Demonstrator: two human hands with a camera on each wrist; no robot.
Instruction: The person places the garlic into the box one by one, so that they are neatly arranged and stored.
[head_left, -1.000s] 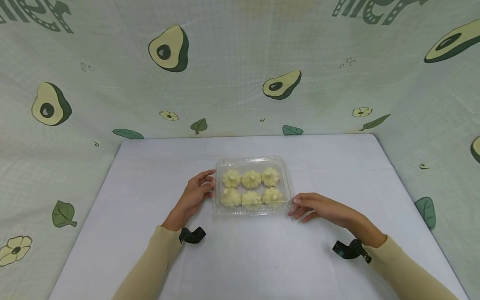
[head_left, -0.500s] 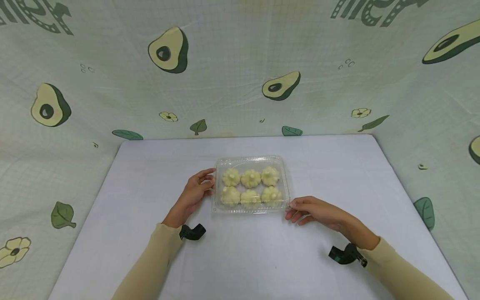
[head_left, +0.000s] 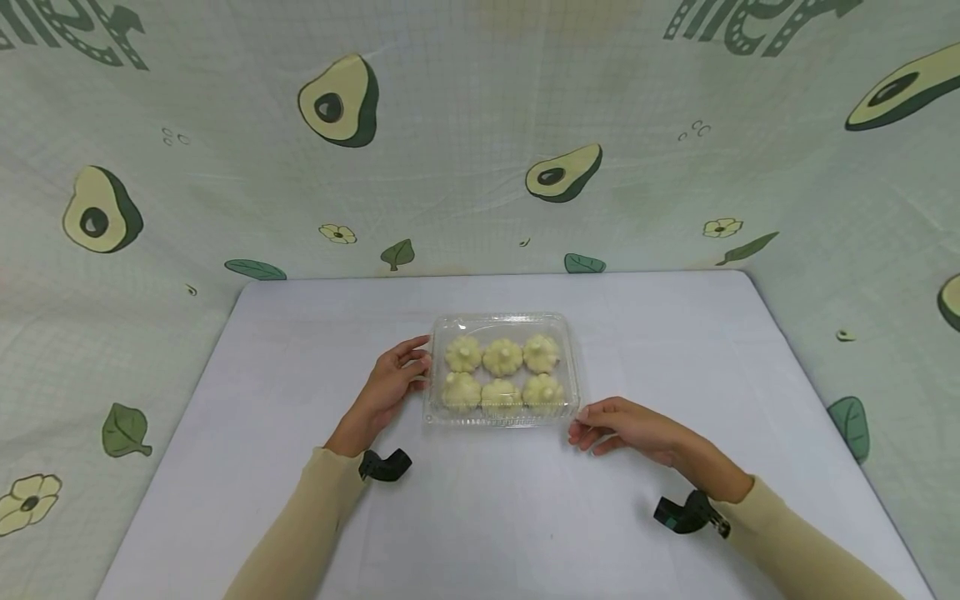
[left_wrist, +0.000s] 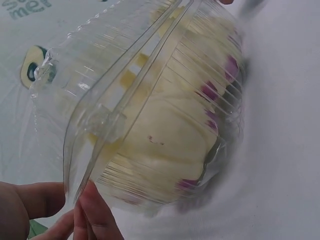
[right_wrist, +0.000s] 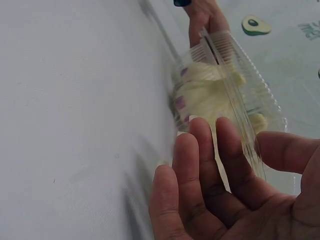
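A clear plastic clamshell box (head_left: 502,421) holds several pale garlic bulbs (head_left: 502,358) in two rows, its lid down. At its left side my left hand (head_left: 386,387) pinches the rim between thumb and fingers; the left wrist view shows the fingertips (left_wrist: 97,210) on the box's flange. My right hand (head_left: 630,429) is at the front right corner. In the right wrist view, its thumb (right_wrist: 287,150) and index finger lie on either side of the rim, and the other fingers extend beside the box. Purple patches show low on the bulbs in both wrist views.
The box is over a white-covered table (head_left: 480,517). A pale cloth printed with avocados (head_left: 337,100) and leaves rises behind and at both sides. Each wrist wears a black camera mount (head_left: 386,467), just ahead of a beige sleeve (head_left: 300,525).
My right hand has shifted left and toward me, from the box's right side to its front right corner. The left hand and the box have stayed almost in place.
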